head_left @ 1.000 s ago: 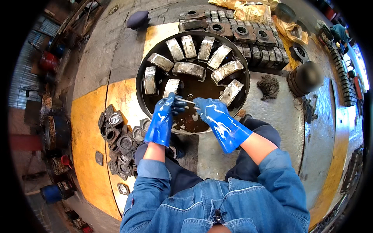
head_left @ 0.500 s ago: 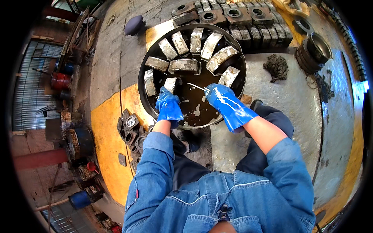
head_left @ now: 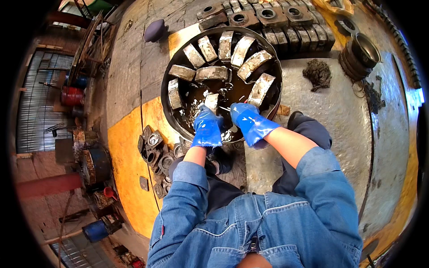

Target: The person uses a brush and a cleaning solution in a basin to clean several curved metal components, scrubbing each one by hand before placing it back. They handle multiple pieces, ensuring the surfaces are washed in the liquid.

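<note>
A wide round dark tub (head_left: 166, 103) of brown liquid stands in front of me. Curved metal blocks (head_left: 254, 64), scuffed silver and brown, are arranged around its inside wall. In a blue rubber glove, my left hand (head_left: 208, 126) is closed on the lower end of a smaller metal block (head_left: 212, 102) near the tub's close side. My right hand (head_left: 247, 119), gloved alike, is closed around a thin pale rod-like tool (head_left: 225, 108). The tool points left at that block; whether its tip touches cannot be made out. Pale foam floats around my left hand.
Rows of cast metal blocks with round holes (head_left: 268, 14) stand beyond the tub. Right of it lie a dark tangled clump (head_left: 317, 74) and a stack of metal pots (head_left: 367, 50). Small metal parts (head_left: 154, 156) are heaped at its near left. A purple rounded object (head_left: 155, 30) sits far left.
My left hand has shifted right with the small block, and my right hand has come left and slightly nearer, bringing the tool close to it. The liquid is now splashed and foamy.
</note>
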Demonstrator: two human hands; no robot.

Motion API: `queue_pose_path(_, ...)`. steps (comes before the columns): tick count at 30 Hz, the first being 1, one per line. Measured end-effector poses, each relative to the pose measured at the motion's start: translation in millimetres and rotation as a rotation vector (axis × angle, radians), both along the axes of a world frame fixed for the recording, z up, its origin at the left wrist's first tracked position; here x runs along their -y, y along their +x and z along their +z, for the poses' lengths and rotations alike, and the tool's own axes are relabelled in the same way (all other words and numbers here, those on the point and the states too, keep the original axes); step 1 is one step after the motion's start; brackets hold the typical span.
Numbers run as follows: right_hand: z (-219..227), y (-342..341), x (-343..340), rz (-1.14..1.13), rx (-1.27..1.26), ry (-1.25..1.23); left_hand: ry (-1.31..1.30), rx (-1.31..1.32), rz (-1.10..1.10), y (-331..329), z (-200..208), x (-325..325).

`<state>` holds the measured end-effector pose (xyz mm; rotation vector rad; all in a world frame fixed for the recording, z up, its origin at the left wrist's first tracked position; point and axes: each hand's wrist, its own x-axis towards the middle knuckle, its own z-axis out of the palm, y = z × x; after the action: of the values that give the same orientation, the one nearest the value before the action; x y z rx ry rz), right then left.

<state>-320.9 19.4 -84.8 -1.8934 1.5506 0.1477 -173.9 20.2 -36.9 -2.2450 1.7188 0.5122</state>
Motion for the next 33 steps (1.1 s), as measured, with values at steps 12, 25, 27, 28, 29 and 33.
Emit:
queue_pose_path(12,27.8,26.7,4.1,-0.034,-0.143,-0.102,-0.117,-0.353,0.113,82.9,-12.1,2.4)
queue_pose_path(25,35.3,32.1,4.6,0.044,-0.23,-0.001,-0.082,-0.244,0.182,84.5,-10.2,5.3)
queue_pose_path(27,44.7,35.2,6.0,0.037,-0.248,-0.033,-0.077,-0.287,0.176,88.3,-9.1,5.6)
queue_pose_path(28,51.3,36.2,6.5,0.034,-0.256,-0.049,-0.074,-0.308,0.173,90.0,-8.2,5.9)
queue_pose_path(29,56.0,38.6,6.6,0.068,-0.291,-0.049,-0.057,-0.315,0.186,94.4,-9.8,5.7)
queue_pose_path(33,55.7,38.0,14.1,0.118,-0.29,0.062,-0.03,-0.315,0.209,106.7,-16.2,5.7)
